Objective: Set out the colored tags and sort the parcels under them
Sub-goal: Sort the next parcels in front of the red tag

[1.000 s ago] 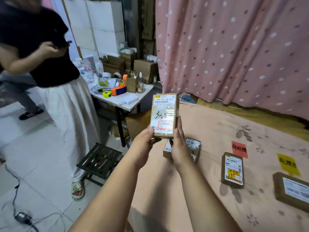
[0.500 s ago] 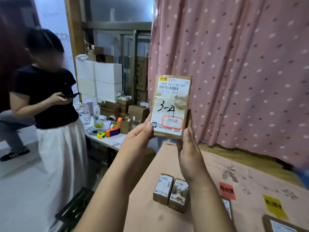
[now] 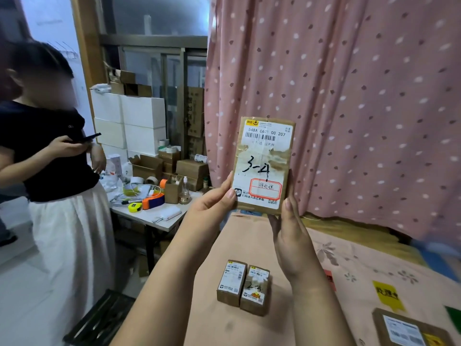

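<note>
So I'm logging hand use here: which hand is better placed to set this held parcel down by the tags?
Probably the right hand: it grips the parcel on the side where the yellow tag lies. The left hand would have to cross over.

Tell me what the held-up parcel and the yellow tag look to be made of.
Parcel: brown corrugated-looking cardboard, matte, under a white paper label and glossy clear tape that glints. Yellow tag: likely thin matte paper, lying flat on the cloth.
</note>
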Demonstrator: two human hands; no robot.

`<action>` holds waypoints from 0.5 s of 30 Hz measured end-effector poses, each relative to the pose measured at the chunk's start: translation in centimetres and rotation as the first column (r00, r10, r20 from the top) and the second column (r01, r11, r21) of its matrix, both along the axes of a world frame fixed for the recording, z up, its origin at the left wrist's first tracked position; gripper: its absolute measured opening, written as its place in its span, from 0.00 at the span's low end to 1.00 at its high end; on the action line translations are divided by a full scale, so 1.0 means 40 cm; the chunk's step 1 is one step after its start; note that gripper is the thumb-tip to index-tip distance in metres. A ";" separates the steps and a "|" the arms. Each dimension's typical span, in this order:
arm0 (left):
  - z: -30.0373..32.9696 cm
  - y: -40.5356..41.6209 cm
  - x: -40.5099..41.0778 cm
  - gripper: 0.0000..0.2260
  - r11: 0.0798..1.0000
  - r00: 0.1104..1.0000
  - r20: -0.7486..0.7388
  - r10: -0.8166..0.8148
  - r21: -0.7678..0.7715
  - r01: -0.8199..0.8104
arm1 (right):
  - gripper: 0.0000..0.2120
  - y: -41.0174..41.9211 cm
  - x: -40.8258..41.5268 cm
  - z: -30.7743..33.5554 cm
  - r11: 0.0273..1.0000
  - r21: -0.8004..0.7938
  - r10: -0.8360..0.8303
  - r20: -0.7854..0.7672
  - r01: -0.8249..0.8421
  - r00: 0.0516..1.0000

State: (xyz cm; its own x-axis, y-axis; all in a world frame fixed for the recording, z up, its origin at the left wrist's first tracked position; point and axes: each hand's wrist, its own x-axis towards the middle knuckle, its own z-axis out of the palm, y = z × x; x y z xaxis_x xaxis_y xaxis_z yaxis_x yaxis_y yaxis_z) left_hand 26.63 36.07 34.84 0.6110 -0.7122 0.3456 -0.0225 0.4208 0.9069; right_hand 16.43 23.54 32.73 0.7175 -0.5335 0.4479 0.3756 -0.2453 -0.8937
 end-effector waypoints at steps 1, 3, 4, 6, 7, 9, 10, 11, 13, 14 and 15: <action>-0.004 -0.010 -0.002 0.19 1.000 1.000 0.002 -0.006 0.001 0.006 | 0.34 -0.005 -0.004 -0.001 1.000 0.005 -0.016 -0.002 0.016 1.000; -0.013 -0.033 -0.002 0.20 1.000 1.000 -0.004 -0.009 -0.002 0.009 | 0.27 -0.019 -0.013 -0.005 0.998 0.005 -0.067 -0.014 0.067 0.998; -0.020 -0.049 0.000 0.21 1.000 1.000 -0.002 -0.019 -0.010 0.019 | 0.24 -0.027 -0.021 -0.004 0.995 0.009 -0.097 -0.027 0.097 0.995; -0.034 -0.092 0.007 0.22 0.998 0.999 -0.003 -0.051 -0.022 0.051 | 0.18 -0.050 -0.041 0.003 0.985 0.011 -0.173 -0.067 0.174 0.983; -0.039 -0.115 0.010 0.22 0.997 0.997 -0.009 -0.078 -0.024 0.078 | 0.17 -0.060 -0.053 0.010 0.977 -0.004 -0.212 -0.084 0.213 0.974; -0.047 -0.161 0.017 0.23 0.993 0.993 0.006 -0.114 -0.018 0.114 | 0.18 -0.083 -0.079 0.025 0.960 -0.043 -0.279 -0.107 0.276 0.954; -0.046 -0.183 0.016 0.24 0.992 0.992 0.019 -0.125 -0.010 0.125 | 0.19 -0.098 -0.090 0.031 0.951 -0.055 -0.310 -0.115 0.306 0.944; -0.044 -0.207 0.014 0.24 0.991 0.990 0.020 -0.137 -0.005 0.137 | 0.21 -0.113 -0.102 0.038 0.941 -0.062 -0.339 -0.126 0.333 0.932; -0.036 -0.250 0.009 0.23 0.986 0.986 -0.003 -0.168 -0.003 0.168 | 0.22 -0.140 -0.120 0.052 0.923 -0.094 -0.383 -0.148 0.373 0.912; -0.032 -0.273 0.005 0.23 0.982 0.982 0.002 -0.191 0.005 0.191 | 0.22 -0.152 -0.130 0.058 0.912 -0.118 -0.407 -0.157 0.392 0.900; -0.029 -0.293 0.000 0.24 0.977 0.976 0.021 -0.215 0.010 0.215 | 0.22 -0.164 -0.139 0.064 0.899 -0.138 -0.434 -0.164 0.415 0.886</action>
State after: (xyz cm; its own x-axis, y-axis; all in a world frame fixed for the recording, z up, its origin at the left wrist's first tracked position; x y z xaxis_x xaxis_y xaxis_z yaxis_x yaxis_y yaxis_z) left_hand 26.63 24.34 33.69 0.4355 -0.8290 0.3508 0.0483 0.4107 0.9105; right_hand 10.88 16.98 35.27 0.5070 -0.7670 0.3933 0.0452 -0.4320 -0.9007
